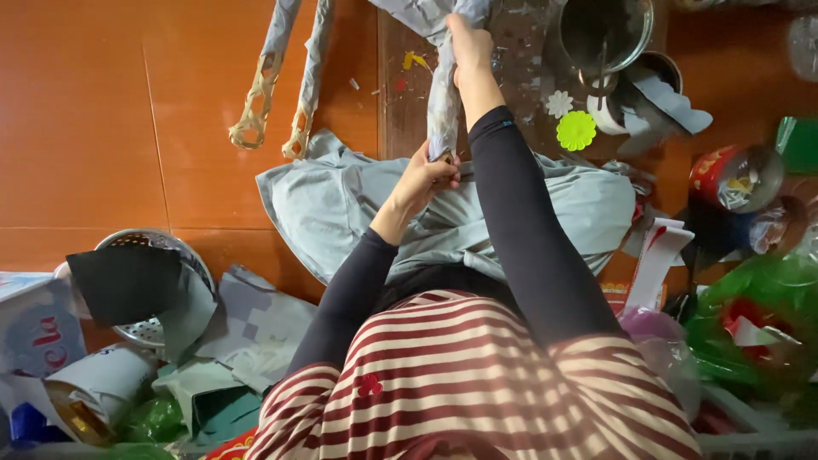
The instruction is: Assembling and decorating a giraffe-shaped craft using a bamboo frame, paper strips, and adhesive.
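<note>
A long grey roll of paper-like material (443,94) stretches away from me over a dark wooden board (396,102). My left hand (426,175) grips its near end, just above a grey cloth (341,204) spread on my lap. My right hand (469,43) is closed around the roll's far part, arm stretched out. Both arms wear black sleeves.
Two similar grey rolled sticks with yellowish looped ends (256,111) lie on the orange floor at the upper left. A metal pot (605,34), a green flower shape (577,130), a metal colander (162,247), paper scraps and green plastic bags (750,315) crowd the sides.
</note>
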